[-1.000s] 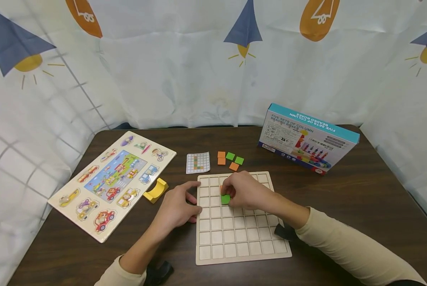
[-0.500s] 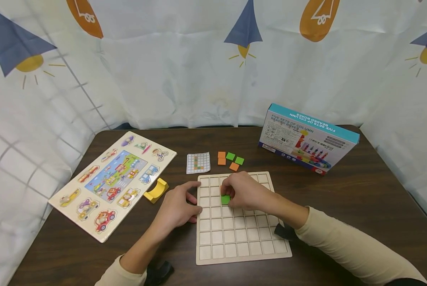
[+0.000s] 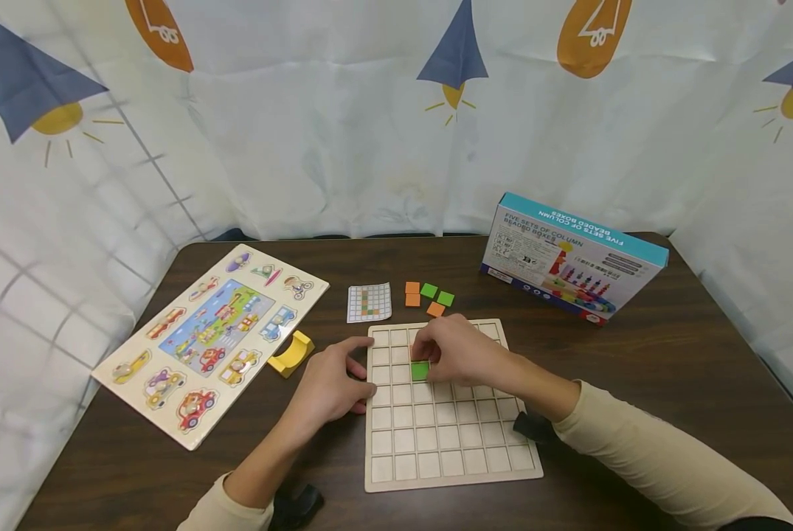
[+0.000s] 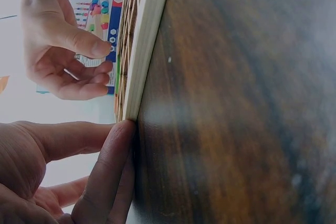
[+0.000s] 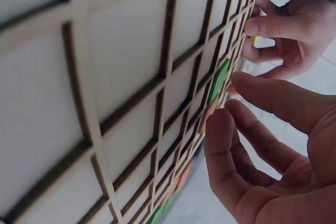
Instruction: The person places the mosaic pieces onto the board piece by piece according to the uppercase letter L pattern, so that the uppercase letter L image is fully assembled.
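A wooden grid board [image 3: 426, 464] lies on the table, with a green square tile [image 3: 420, 371] in one of its upper cells. Beside that tile, an orange tile [image 5: 206, 118] shows in the right wrist view, covered by the hand in the head view. My right hand [image 3: 459, 355] hovers over these tiles, fingers loosely bent and thumb tip close to the green tile [image 5: 218, 81]; no piece shows between the fingertips. Fingertips of my left hand [image 3: 330, 382] touch the board's left edge, with one finger near the upper left corner.
Behind the board lie a small pattern card [image 3: 369, 303] and several loose tiles, orange [image 3: 412, 299] and green [image 3: 445, 299]. A picture puzzle board [image 3: 210, 346] and a yellow arched block [image 3: 292, 354] occupy the left. At back right stands a toy box [image 3: 569, 258].
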Demonstrator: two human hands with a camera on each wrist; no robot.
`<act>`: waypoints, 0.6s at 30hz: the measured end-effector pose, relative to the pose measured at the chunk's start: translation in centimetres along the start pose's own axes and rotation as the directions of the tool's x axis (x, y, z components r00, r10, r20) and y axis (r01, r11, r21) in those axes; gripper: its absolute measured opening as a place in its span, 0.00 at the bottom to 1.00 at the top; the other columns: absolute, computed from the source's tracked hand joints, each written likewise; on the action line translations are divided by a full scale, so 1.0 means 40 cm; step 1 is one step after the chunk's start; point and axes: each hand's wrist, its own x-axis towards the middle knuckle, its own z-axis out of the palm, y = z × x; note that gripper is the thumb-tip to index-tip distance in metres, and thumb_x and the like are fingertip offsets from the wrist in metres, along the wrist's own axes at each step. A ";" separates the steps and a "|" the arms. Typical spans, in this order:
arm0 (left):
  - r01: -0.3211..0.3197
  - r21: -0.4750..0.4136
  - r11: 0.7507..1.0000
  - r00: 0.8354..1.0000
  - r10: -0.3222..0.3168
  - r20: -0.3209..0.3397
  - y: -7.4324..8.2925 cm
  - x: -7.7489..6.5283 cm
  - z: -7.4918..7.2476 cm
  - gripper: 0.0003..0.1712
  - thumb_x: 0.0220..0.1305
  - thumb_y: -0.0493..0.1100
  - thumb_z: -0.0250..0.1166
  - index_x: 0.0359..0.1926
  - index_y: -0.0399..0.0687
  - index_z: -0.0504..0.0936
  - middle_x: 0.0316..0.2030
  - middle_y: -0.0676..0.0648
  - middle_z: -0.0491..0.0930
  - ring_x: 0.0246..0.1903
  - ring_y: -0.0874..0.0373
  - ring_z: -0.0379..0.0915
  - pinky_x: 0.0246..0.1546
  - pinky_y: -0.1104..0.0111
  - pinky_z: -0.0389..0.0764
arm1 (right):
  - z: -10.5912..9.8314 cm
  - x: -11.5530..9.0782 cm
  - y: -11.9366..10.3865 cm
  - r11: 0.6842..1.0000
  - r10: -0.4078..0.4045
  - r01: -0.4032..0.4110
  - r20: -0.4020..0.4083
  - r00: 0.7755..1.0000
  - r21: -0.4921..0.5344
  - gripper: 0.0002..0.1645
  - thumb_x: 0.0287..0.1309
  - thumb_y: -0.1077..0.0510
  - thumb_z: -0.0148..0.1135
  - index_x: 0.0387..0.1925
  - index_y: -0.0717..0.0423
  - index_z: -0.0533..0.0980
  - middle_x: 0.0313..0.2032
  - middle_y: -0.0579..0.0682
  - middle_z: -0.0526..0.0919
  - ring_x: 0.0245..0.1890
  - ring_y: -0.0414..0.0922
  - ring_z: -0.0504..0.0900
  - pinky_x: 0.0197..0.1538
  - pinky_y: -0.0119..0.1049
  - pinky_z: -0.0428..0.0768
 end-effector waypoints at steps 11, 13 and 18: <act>0.001 0.001 1.000 1.000 -0.001 0.002 0.000 0.001 0.000 0.42 0.53 0.30 0.76 0.70 0.47 0.76 0.34 0.44 0.81 0.16 0.58 0.81 0.19 0.68 0.86 | -0.037 -0.001 0.014 0.999 0.036 -0.037 -0.029 0.999 -0.012 0.13 0.50 0.66 0.78 0.38 0.53 0.87 0.34 0.46 0.86 0.36 0.41 0.79 0.41 0.34 0.83; 0.001 0.000 1.000 1.000 -0.001 0.001 0.000 0.000 0.000 0.42 0.53 0.30 0.76 0.70 0.47 0.76 0.34 0.44 0.81 0.16 0.58 0.81 0.19 0.67 0.86 | -0.044 0.001 0.019 0.999 0.039 -0.040 -0.030 0.999 -0.023 0.12 0.51 0.66 0.77 0.39 0.53 0.87 0.35 0.46 0.86 0.35 0.40 0.80 0.41 0.34 0.83; 0.001 0.001 1.000 1.000 -0.001 -0.003 0.000 0.000 0.001 0.42 0.53 0.30 0.77 0.70 0.47 0.76 0.34 0.43 0.80 0.16 0.57 0.80 0.19 0.68 0.86 | -0.058 0.007 0.037 0.999 0.048 -0.048 -0.038 0.998 -0.018 0.12 0.52 0.65 0.76 0.39 0.53 0.87 0.35 0.46 0.87 0.35 0.40 0.81 0.40 0.33 0.84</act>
